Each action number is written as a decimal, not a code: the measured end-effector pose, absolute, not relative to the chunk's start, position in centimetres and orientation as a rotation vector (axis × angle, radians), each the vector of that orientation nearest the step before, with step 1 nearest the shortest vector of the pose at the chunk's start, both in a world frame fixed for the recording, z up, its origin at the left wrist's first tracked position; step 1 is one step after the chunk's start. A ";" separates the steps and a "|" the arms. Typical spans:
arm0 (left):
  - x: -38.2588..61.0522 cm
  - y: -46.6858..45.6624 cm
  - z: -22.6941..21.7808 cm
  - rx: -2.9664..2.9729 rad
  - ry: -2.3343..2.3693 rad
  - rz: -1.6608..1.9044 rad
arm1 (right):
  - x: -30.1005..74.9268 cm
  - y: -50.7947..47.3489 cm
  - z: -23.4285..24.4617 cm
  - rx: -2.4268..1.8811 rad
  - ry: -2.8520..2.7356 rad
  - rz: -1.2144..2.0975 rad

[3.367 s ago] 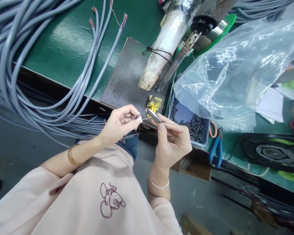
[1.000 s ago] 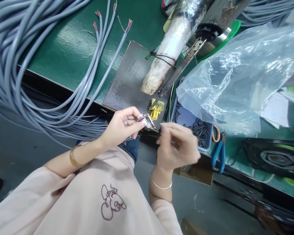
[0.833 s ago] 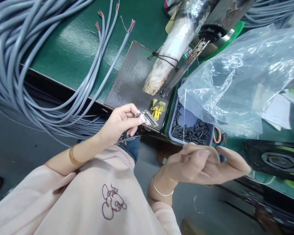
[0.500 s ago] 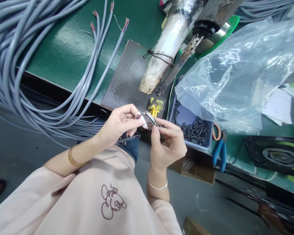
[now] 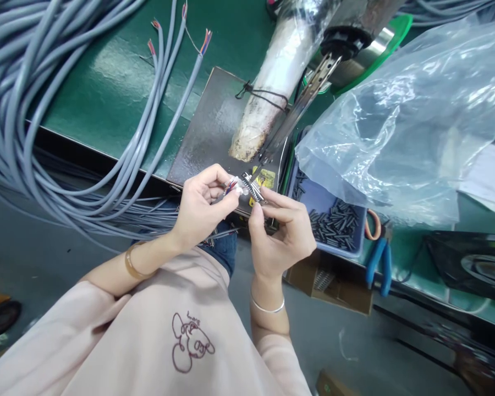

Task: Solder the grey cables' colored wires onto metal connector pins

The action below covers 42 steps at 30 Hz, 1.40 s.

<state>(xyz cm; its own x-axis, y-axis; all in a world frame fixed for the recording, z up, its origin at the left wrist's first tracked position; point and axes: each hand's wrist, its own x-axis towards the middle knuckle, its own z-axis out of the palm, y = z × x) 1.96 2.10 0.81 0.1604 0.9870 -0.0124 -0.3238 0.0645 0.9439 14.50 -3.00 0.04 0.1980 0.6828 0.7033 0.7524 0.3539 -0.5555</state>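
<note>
a green bench (image 5: 111, 93) bears grey cables (image 5: 8, 99), a dark plate (image 5: 206, 132), a blue tray (image 5: 315, 192).

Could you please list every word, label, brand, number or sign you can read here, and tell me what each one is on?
No text can be read with certainty.
Shirt: a short, script-like word above the line drawing, too small and distorted to read.
Cardboard box at the bottom edge: a faint mark, too small to read.
Connector between the hands: no lettering can be made out.
</note>
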 end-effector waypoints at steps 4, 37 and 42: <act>2.1 2.2 0.9 1.043 0.920 1.209 | 14.6 -2.7 0.2 -1.384 -1.544 -0.115; -0.4 0.8 1.0 0.952 0.772 0.909 | 15.1 -4.9 1.2 -1.419 -1.254 -0.047; -0.4 0.3 0.6 0.913 0.684 0.882 | 14.4 -5.7 3.0 -1.479 -1.355 0.112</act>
